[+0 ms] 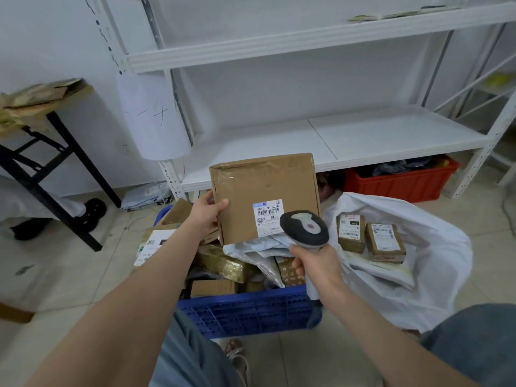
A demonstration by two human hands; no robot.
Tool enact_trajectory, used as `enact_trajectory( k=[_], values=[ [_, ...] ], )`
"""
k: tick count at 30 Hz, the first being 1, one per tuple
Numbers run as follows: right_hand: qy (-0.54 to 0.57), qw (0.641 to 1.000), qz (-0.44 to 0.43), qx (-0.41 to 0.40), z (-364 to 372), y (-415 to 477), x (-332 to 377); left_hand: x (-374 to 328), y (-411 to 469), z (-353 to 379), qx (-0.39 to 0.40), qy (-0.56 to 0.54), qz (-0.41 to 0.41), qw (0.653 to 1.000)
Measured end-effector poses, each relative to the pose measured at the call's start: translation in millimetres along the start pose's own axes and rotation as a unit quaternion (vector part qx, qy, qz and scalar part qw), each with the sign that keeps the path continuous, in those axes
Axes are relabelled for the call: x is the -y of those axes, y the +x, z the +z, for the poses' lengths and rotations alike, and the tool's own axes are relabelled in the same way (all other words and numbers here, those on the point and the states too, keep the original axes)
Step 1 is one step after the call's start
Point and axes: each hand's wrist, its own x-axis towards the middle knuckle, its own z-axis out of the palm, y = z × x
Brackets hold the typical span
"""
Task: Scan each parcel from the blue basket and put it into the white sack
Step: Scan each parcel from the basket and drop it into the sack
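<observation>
Left hand (pixel 206 216) grips a brown parcel (pixel 265 196) upright above the blue basket (pixel 245 308); right hand (pixel 315 268), just beside, clasps a scanner (pixel 304 227); white sack (pixel 435 247) lies right of it.

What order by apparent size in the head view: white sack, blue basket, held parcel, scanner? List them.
Largest, about alike: white sack and blue basket, both partly hidden.
Then held parcel.
Smallest: scanner.

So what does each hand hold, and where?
Left hand: flat brown cardboard parcel, by its left edge. Right hand: grey handheld barcode scanner, by its handle.
</observation>
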Motion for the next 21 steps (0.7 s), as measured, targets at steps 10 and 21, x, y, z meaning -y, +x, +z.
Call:
enact_trajectory(
  k=[10,21],
  values=[
    [-0.002,1.000,-0.010,-0.006,5.6,-16.3,-6.8,-1.9,1.0,7.6,-0.016,0.006,0.013,1.000],
    [-0.001,1.000,0.004,0.007,4.0,-24.4,-3.0,-2.6,1.6,10.4,-0.017,0.021,0.015,1.000]
  ],
)
